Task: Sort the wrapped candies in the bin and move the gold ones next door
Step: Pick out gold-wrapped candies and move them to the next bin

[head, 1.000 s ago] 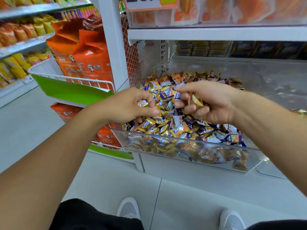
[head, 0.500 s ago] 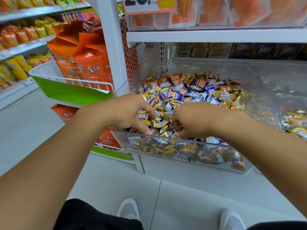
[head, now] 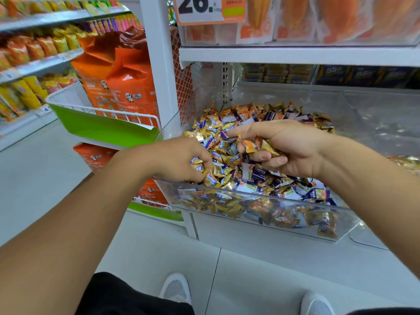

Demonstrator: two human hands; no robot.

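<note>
The clear bin (head: 256,196) holds a heap of candies (head: 229,160) in gold, purple and white wrappers, lying at all angles with no shared long axis. The right hand (head: 288,146) is raised above the heap, its grip closed on a few gold candies (head: 261,145), forefinger stretched out to the left; their twisted ends point left and down. The left hand (head: 181,159) is just left of it and lower, at the front wall, fingers curled into the heap and pinching a gold-and-blue candy (head: 197,164). Far right of the right grip, more gold sweets (head: 406,161) lie in the next compartment.
</note>
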